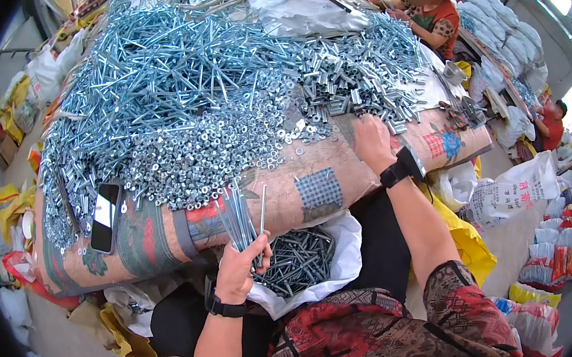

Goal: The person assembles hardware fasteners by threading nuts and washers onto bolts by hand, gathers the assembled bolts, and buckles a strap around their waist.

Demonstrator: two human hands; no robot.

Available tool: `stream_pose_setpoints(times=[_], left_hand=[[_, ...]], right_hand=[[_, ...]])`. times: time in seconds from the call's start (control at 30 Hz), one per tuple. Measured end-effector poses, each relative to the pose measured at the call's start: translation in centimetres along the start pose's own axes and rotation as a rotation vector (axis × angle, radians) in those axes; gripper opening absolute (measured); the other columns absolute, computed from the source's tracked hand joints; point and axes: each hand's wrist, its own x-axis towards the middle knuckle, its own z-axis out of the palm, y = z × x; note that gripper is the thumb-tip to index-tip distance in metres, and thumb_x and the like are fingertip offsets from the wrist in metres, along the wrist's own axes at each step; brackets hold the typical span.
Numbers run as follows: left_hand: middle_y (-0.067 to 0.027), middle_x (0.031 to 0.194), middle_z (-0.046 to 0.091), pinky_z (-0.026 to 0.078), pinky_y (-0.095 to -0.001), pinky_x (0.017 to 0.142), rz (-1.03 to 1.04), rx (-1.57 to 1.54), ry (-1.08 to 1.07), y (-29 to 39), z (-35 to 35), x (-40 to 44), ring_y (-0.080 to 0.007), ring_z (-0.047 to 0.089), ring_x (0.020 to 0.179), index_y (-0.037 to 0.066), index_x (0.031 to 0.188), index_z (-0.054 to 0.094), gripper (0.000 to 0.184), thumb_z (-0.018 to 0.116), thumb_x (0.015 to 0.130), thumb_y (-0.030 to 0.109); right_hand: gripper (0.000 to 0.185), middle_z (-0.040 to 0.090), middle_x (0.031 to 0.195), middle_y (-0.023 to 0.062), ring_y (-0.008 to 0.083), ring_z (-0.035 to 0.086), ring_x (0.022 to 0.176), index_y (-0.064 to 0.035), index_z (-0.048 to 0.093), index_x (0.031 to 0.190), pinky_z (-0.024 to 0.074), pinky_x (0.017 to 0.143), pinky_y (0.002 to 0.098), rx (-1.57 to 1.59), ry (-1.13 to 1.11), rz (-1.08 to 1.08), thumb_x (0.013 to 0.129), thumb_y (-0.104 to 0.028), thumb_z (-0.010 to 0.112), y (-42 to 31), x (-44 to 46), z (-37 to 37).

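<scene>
My left hand [241, 269] is closed around a bundle of long metal bolts [238, 217], which point up above the white sack. One bolt stands a little apart from the others near my fingertips. My right hand [373, 144] reaches to the front edge of the pile of short metal sleeves [345, 80]; its fingertips are hidden, so what they hold cannot be made out. Nuts and washers [208, 155] lie heaped left of it, with a large pile of long bolts [172, 65] behind. Below, dark bolts [297, 260] fill the open white sack [347, 241] at my lap.
A phone [105, 218] lies on the cloth-covered table [274, 197] at the left. A person [446, 15] works at the table's far right, another [552, 127] farther off. Bags [507, 191] stand on the floor at right. A metal cup [453, 73] sits near the right edge.
</scene>
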Motion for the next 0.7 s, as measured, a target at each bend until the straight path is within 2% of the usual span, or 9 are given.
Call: stream_pose_setpoints(times=[0.13,0.2,0.23,0.27,0.33,0.4,0.47,0.63,0.7], left_hand=[[-0.0034,0.07,0.059,0.038,-0.0214,0.044,0.005,-0.043,0.002,-0.2,-0.3,-0.3,-0.0095,0.053,0.054,0.001,0.101,0.06,0.022,0.064,0.09,0.019],[-0.0027,0.071,0.059,0.038,-0.0213,0.044,0.003,-0.052,0.014,-0.2,-0.3,-0.2,-0.0095,0.053,0.055,0.002,0.101,0.06,0.02,0.063,0.091,0.018],[-0.0023,0.071,0.058,0.038,-0.0213,0.044,0.001,-0.06,0.025,-0.3,-0.4,-0.2,-0.0094,0.053,0.054,0.002,0.101,0.06,0.019,0.064,0.09,0.018],[-0.0023,0.071,0.058,0.038,-0.0213,0.044,0.001,-0.067,0.019,-0.4,-0.3,-0.1,-0.0094,0.053,0.054,0.002,0.101,0.06,0.019,0.064,0.09,0.018],[-0.002,0.07,0.057,0.038,-0.0211,0.043,0.021,-0.078,0.013,-0.4,-0.4,-0.3,-0.0092,0.052,0.054,0.001,0.101,0.06,0.019,0.064,0.09,0.017],[-0.002,0.069,0.057,0.036,-0.0208,0.042,0.021,-0.09,0.0,-0.7,-0.6,-0.1,-0.0088,0.051,0.052,0.001,0.101,0.06,0.02,0.064,0.09,0.017],[-0.0021,0.069,0.056,0.035,-0.0207,0.042,-0.001,-0.075,-0.013,-0.7,-0.5,0.0,-0.0082,0.05,0.051,0.0,0.101,0.06,0.02,0.064,0.09,0.017],[-0.0017,0.068,0.055,0.033,-0.021,0.042,-0.022,-0.088,-0.02,-0.8,-0.1,0.2,-0.0079,0.048,0.049,-0.001,0.101,0.06,0.023,0.066,0.089,0.018],[-0.0013,0.067,0.053,0.032,-0.0212,0.041,-0.02,-0.082,-0.024,-0.7,0.2,0.0,-0.0076,0.045,0.047,-0.002,0.102,0.058,0.024,0.063,0.091,0.018]], right_hand=[[0.007,0.06,0.089,0.0136,0.0327,0.057,0.089,-0.0041,0.063,0.083,0.0481,0.077,0.0429,0.062,-0.068,-0.083,0.079,-0.009,0.061,1.8,-1.5,0.7],[0.013,0.063,0.093,0.0145,0.0321,0.06,0.09,-0.0017,0.066,0.091,0.0488,0.078,0.0408,0.577,0.138,-0.02,0.083,-0.009,0.06,3.2,-1.6,1.6],[0.018,0.065,0.096,0.0147,0.0313,0.062,0.09,-0.0019,0.066,0.098,0.0488,0.079,0.0398,0.61,0.259,0.021,0.084,-0.011,0.059,3.5,-1.3,0.9],[0.018,0.065,0.096,0.0147,0.0313,0.062,0.09,-0.0019,0.066,0.098,0.0488,0.079,0.0398,0.602,0.257,0.018,0.084,-0.011,0.059,3.9,-1.5,0.1],[0.017,0.064,0.093,0.0145,0.0321,0.061,0.088,-0.0039,0.067,0.097,0.0482,0.078,0.0414,0.489,0.14,0.271,0.083,-0.011,0.06,4.7,-2.6,-1.3],[0.018,0.062,0.088,0.0136,0.0326,0.06,0.086,-0.0077,0.067,0.098,0.048,0.077,0.0428,0.456,0.089,0.267,0.082,-0.013,0.062,5.1,-3.7,-1.2],[0.02,0.059,0.085,0.0127,0.0325,0.059,0.086,-0.0102,0.067,0.099,0.0477,0.076,0.0427,0.27,-0.066,0.09,0.079,-0.014,0.065,4.5,-4.0,-1.9],[0.017,0.057,0.086,0.0116,0.0318,0.058,0.089,-0.0091,0.063,0.092,0.0459,0.079,0.0426,0.223,-0.096,0.126,0.077,-0.016,0.068,3.6,-2.3,-2.6],[0.018,0.06,0.089,0.0135,0.0331,0.058,0.088,-0.0067,0.063,0.092,0.0457,0.076,0.0425,0.039,-0.127,-0.111,0.078,-0.017,0.067,3.7,-1.4,-2.8]])
